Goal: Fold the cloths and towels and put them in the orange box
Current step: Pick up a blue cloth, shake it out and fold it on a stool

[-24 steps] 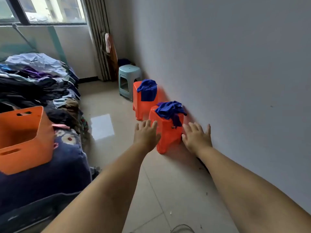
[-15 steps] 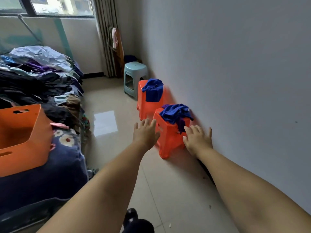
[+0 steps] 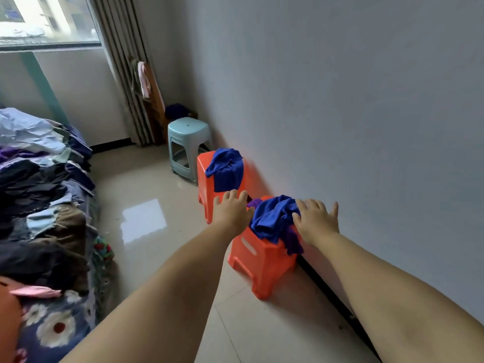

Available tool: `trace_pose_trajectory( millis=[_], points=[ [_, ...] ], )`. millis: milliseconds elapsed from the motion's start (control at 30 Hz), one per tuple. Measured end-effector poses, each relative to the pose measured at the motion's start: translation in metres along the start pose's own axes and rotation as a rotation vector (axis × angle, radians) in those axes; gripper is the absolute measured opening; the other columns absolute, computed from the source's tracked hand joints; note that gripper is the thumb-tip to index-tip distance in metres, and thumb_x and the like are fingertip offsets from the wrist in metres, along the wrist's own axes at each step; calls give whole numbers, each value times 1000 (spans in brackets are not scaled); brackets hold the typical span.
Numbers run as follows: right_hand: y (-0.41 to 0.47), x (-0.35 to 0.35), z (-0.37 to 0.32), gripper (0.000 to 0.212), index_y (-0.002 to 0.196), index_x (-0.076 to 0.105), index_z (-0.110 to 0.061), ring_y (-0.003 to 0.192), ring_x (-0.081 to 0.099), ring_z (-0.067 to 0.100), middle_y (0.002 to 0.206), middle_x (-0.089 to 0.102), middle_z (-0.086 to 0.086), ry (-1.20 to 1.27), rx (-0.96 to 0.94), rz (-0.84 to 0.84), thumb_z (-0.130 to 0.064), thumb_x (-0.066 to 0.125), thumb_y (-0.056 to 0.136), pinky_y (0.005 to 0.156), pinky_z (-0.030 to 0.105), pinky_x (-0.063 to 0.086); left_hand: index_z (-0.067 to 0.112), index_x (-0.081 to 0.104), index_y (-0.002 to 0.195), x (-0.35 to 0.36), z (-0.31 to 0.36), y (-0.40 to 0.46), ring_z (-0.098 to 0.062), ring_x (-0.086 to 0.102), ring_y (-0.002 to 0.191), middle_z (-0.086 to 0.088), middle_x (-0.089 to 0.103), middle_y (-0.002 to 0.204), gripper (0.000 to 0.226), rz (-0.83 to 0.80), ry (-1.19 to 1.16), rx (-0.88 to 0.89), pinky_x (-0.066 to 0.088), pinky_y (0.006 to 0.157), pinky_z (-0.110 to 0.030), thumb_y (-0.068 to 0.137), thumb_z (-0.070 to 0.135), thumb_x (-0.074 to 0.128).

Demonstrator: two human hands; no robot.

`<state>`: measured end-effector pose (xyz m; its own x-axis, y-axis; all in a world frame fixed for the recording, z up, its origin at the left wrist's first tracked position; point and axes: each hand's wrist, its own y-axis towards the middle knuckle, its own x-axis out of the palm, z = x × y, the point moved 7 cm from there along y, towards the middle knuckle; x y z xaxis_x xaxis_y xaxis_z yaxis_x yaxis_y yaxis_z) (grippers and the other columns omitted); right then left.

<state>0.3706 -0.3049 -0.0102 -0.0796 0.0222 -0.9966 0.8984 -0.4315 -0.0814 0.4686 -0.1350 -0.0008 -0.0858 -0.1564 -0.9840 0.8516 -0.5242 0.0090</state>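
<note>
A crumpled blue cloth (image 3: 272, 218) lies heaped on the near orange stool (image 3: 259, 263) by the wall, with a bit of purple cloth under it. My left hand (image 3: 231, 212) hovers at the heap's left side, fingers straight and spread. My right hand (image 3: 317, 218) is at the heap's right side, fingers spread and touching the cloth's edge. A second blue cloth (image 3: 226, 167) drapes over the far orange stool (image 3: 207, 179). Only a sliver of the orange box (image 3: 7, 318) shows at the left edge on the bed.
A pale blue stool (image 3: 187, 145) stands past the orange ones near the curtain. A bed at the left carries a big pile of dark and light clothes (image 3: 39, 184) on a flowered blanket (image 3: 55, 326). Glossy tiled floor (image 3: 146, 205) lies between bed and wall.
I have come closer to the stools and both hands have moved forward to the blue heap. The orange box has slid almost out of view at the left.
</note>
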Motion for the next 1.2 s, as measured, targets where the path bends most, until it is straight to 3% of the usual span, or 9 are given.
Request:
trace_pose_trajectory(
  millis=[300, 467, 733, 933, 1100, 1200],
  points=[
    [120, 21, 5, 42, 136, 36, -21, 135, 32, 23, 142, 42, 4, 12, 91, -100, -37, 22, 100, 113, 61, 6, 18, 35, 138, 35, -10, 123, -26, 37, 132, -6, 42, 141, 49, -109, -11, 78, 25, 108, -42, 96, 42, 37],
    [205, 30, 14, 45, 143, 29, -22, 137, 31, 23, 146, 37, 4, 30, 116, -112, -35, 21, 101, 114, 59, 5, 17, 32, 141, 46, -20, 219, -26, 38, 131, -7, 42, 142, 52, -117, 10, 101, 28, 110, -43, 96, 43, 38],
    [308, 60, 23, 43, 141, 32, -22, 133, 35, 22, 143, 39, 4, 66, 176, -240, -35, 21, 101, 114, 58, 7, 16, 35, 140, 77, -32, 329, -26, 37, 132, -8, 42, 142, 50, -220, -6, 82, 30, 107, -41, 97, 40, 38],
    [363, 106, 46, 40, 135, 38, -23, 128, 40, 22, 138, 44, 2, 139, 366, -333, -36, 24, 100, 113, 55, 15, 15, 37, 138, 131, -7, 417, -26, 40, 129, -7, 44, 139, 48, -359, -9, 242, 33, 103, -39, 96, 38, 38],
    [382, 149, 60, 49, 145, 27, -23, 130, 40, 26, 144, 40, 5, 249, 598, -403, -40, 24, 99, 110, 50, 25, 16, 36, 140, 182, 11, 468, -25, 38, 131, -7, 43, 141, 50, -526, 15, 434, 34, 103, -40, 95, 37, 38],
    [382, 179, 54, 45, 140, 34, -20, 129, 41, 27, 143, 42, 6, 338, 712, -454, -38, 25, 99, 107, 46, 30, 17, 39, 137, 219, 6, 492, -27, 41, 128, -7, 46, 138, 47, -664, 30, 437, 37, 100, -43, 94, 36, 39]
  ],
)
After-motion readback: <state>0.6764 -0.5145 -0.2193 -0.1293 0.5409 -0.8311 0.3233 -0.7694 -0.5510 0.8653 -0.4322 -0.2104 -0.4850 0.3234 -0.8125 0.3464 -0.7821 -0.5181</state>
